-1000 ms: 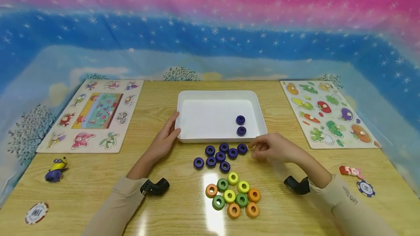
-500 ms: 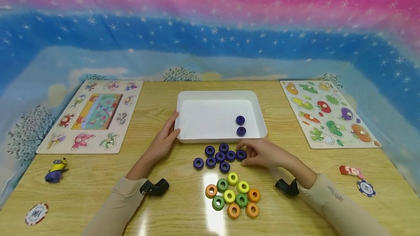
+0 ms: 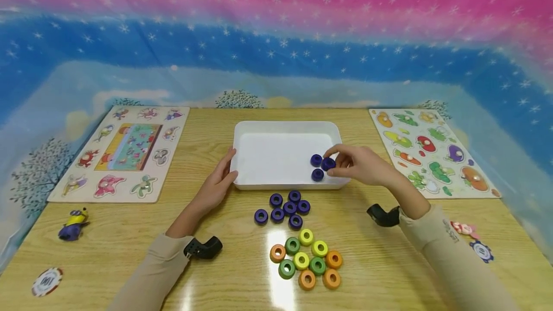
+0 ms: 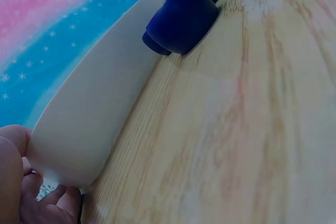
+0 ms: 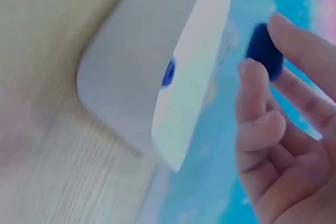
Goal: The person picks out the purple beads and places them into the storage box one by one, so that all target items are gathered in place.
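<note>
A white tray (image 3: 272,186) stands mid-table with two dark purple ring-shaped beads (image 3: 317,174) inside, at its right. Over that end my right hand (image 3: 360,164) pinches a third purple bead (image 3: 329,164) between thumb and fingertips. The right wrist view shows this held bead (image 5: 265,52) above the level of the tray's rim. My left hand (image 3: 214,184) holds the tray's left end. In the left wrist view its thumb is at the wall (image 4: 89,108) and its other fingers curl by the corner. Several purple beads (image 3: 277,214) lie in front of the tray.
Nearer the front are several green, yellow and orange beads (image 3: 334,259). Picture puzzle boards flank the tray, sea animals (image 3: 173,131) left and vegetables (image 3: 414,140) right. A minion figure (image 3: 74,224), a poker chip (image 3: 47,281), a small figure (image 3: 463,228) and another chip (image 3: 481,251) lie along the sides.
My right hand first reached the rightmost purple bead on the table, then took it up and over the tray's right end. My left hand has stayed at the tray.
</note>
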